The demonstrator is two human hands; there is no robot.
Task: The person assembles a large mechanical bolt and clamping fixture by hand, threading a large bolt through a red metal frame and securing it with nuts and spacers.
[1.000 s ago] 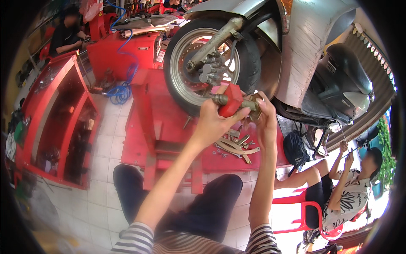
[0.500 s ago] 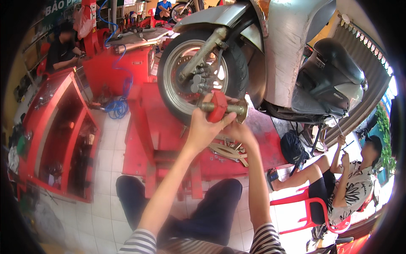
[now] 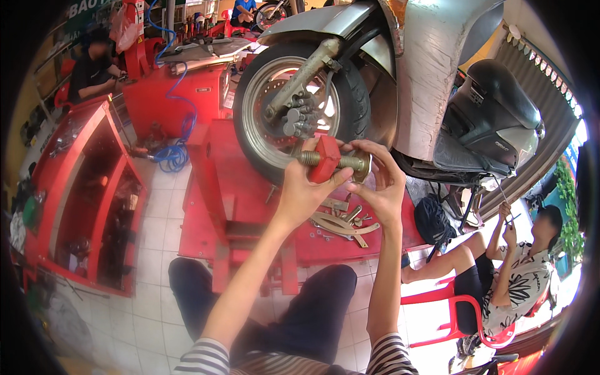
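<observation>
My left hand (image 3: pixel 301 189) is closed around a red block (image 3: pixel 325 160) with a thick threaded screw (image 3: pixel 347 162) running through it crosswise, like part of a vise or clamp. At the screw's right end sits a round metal flange (image 3: pixel 364 164). My right hand (image 3: pixel 389 184) has its thumb and fingers curved about this flange. Right behind both hands is the front wheel (image 3: pixel 275 147) of a silver scooter, with a brake caliper (image 3: pixel 301 115) at its hub. Part of the block is hidden by my left fingers.
The scooter (image 3: pixel 422 87) stands on a red lift platform (image 3: pixel 294 244). On it lie curved strips (image 3: pixel 340 226), bolts and small metal parts. A red cabinet (image 3: pixel 97 206) and blue air hose (image 3: pixel 173 159) are left. A seated person (image 3: pixel 519 275) is right, another (image 3: pixel 94 72) far left.
My right hand has swung up and outward, its fingers now spread around the flange end. The screw and red block have shifted slightly right in my left hand. My view has moved a little.
</observation>
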